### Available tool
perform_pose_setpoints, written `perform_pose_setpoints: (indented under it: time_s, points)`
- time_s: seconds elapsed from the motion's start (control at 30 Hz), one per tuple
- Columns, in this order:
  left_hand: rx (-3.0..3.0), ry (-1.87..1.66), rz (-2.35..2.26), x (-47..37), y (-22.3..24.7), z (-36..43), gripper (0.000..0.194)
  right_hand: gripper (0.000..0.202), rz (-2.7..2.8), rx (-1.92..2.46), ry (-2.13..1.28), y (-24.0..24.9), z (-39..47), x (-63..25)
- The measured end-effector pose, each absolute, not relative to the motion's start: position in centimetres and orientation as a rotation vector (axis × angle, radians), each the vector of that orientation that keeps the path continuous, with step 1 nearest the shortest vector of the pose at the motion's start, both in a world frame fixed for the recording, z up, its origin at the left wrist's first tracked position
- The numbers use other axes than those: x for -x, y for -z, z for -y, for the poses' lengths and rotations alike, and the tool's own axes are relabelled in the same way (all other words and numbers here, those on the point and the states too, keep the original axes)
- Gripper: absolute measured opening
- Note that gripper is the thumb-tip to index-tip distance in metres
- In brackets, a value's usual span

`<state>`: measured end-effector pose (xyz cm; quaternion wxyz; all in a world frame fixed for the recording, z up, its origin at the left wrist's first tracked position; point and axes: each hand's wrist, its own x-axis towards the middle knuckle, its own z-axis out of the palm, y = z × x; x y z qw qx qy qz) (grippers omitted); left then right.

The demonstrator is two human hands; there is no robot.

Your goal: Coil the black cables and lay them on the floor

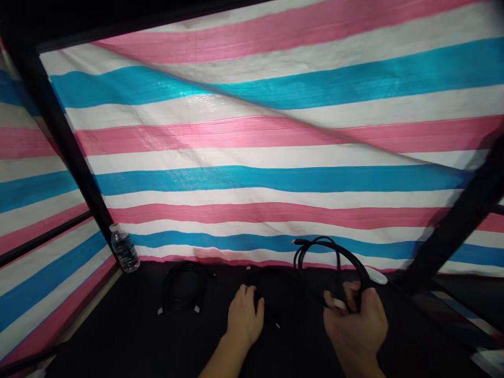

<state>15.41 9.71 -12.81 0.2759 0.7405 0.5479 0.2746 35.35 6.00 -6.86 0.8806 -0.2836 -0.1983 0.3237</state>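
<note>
My right hand (354, 320) is closed around a coiled black cable (338, 244) and holds it up off the black table. One connector of this cable sticks out at the upper left of the loop, and a white piece shows by my fingers. My left hand (244, 315) rests on the table with its fingers bent over the left side of a second black cable coil (281, 270). That coil is hard to make out against the dark surface; small light connector ends show near it. Left of my left hand lies a third coiled black cable (185, 283) with pale connector ends.
A clear plastic bottle (125, 249) stands at the table's back left corner. Behind my right hand lies a white rounded object (377, 275). Dark frame posts (457, 226) flank the black table (157, 346). A striped sheet (252, 178) hangs along the back.
</note>
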Motion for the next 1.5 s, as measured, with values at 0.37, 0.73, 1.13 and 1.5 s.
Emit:
perform_pose_setpoints:
  time_s: [0.37,0.73,1.13,1.5]
  points:
    - [-1.173,-1.086,-0.904,-15.0,11.0,-11.2,0.064,0.026,0.347,0.379,-1.417,8.8,-6.9,-33.8]
    - [-0.758,-1.021,-0.623,-12.0,6.8,-10.4,0.049,0.059,0.544,0.689,-1.484,9.1,-6.3,-30.8]
    - [-1.127,-0.608,-0.622,-10.6,5.0,-9.2,0.042,0.047,0.814,0.841,-1.326,8.8,-5.3,-29.8]
    - [-1.273,-0.252,-0.698,-10.6,2.0,-6.8,0.045,0.033,1.676,1.086,-1.203,2.5,-3.4,-32.3]
